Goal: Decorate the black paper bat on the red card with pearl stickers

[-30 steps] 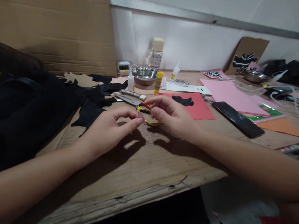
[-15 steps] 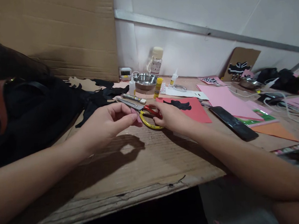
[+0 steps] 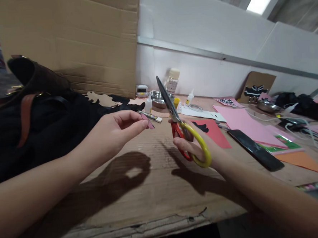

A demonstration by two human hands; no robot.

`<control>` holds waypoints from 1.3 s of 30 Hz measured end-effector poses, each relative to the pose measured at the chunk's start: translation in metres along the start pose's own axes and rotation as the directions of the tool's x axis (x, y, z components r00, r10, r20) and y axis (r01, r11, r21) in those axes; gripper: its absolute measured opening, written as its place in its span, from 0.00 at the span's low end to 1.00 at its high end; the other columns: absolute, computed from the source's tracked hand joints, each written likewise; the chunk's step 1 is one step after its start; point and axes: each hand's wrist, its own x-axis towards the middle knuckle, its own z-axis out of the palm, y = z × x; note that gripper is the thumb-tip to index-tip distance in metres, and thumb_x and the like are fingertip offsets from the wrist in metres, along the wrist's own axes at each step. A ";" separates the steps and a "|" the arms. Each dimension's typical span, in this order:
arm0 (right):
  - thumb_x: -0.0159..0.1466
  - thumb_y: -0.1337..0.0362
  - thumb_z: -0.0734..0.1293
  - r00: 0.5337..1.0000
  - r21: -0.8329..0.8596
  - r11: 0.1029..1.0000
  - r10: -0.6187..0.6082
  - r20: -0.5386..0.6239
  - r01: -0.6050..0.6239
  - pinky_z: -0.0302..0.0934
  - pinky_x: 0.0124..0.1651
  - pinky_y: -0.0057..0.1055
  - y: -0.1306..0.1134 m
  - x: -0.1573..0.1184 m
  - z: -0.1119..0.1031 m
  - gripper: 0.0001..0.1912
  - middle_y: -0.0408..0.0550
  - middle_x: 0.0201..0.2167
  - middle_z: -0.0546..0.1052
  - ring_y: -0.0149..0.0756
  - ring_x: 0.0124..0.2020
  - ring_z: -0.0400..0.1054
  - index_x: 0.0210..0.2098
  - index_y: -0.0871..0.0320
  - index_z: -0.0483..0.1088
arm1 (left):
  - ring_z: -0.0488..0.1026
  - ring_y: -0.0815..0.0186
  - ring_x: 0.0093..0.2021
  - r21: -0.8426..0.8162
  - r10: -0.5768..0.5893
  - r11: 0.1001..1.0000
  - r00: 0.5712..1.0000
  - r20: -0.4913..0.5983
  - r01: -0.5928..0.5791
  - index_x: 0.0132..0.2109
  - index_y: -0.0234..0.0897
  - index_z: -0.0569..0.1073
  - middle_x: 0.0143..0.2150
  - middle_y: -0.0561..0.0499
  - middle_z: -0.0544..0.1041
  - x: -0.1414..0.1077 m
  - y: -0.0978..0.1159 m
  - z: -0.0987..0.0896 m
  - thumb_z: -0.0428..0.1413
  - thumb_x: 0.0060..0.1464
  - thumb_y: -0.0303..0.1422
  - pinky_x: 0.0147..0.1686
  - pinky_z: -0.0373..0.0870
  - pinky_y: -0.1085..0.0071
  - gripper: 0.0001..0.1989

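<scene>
My left hand (image 3: 119, 132) pinches a small pink paper piece (image 3: 148, 121) between thumb and fingertips, above the cardboard-covered table. To its right, my right hand (image 3: 195, 142) grips a pair of scissors (image 3: 175, 116) by the red and yellow handles. The closed blades point up and away from me, apart from the pink piece. Behind the right hand lies a sheet of red paper (image 3: 219, 135) with a black cut-out (image 3: 201, 126) on it, partly hidden by the hand.
A black bag (image 3: 46, 129) fills the left side. Glue bottles (image 3: 148, 104), a steel bowl (image 3: 157, 99) and a clear bottle (image 3: 172, 80) stand at the back. Toward the right lie a phone (image 3: 255, 149), pink paper sheets (image 3: 245, 124) and an orange sheet (image 3: 304, 162).
The scissors have moved away from the pink paper piece, to the right, and tilted upright with blades closed. The left hand keeps its pinch. The head view has tilted up.
</scene>
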 end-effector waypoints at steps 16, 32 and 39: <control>0.65 0.44 0.73 0.981 0.202 0.978 -0.085 0.176 0.048 0.66 0.40 0.34 0.009 -0.013 0.017 0.28 0.46 0.42 0.67 0.38 0.38 0.63 0.56 0.49 0.63 | 0.81 0.62 0.43 -0.131 0.139 0.980 0.985 -0.105 -0.152 0.37 0.45 0.84 0.38 0.55 0.85 0.001 0.006 -0.011 0.67 0.58 0.48 0.49 0.78 0.68 0.13; 0.67 0.42 0.71 0.980 0.200 0.977 -0.109 0.168 0.074 0.66 0.40 0.32 0.012 -0.017 0.016 0.26 0.46 0.44 0.68 0.36 0.39 0.64 0.57 0.47 0.66 | 0.81 0.61 0.40 -0.113 0.130 0.984 0.987 -0.099 -0.141 0.31 0.41 0.79 0.35 0.53 0.84 -0.006 0.017 -0.003 0.66 0.58 0.43 0.47 0.79 0.66 0.13; 0.67 0.42 0.71 0.973 0.248 0.969 -0.063 0.224 0.006 0.62 0.34 0.30 0.007 -0.017 0.015 0.27 0.43 0.38 0.67 0.34 0.34 0.63 0.57 0.47 0.63 | 0.81 0.62 0.40 -0.152 0.119 0.979 0.986 -0.114 -0.136 0.31 0.41 0.78 0.35 0.54 0.84 -0.009 0.018 -0.001 0.66 0.58 0.43 0.47 0.78 0.69 0.13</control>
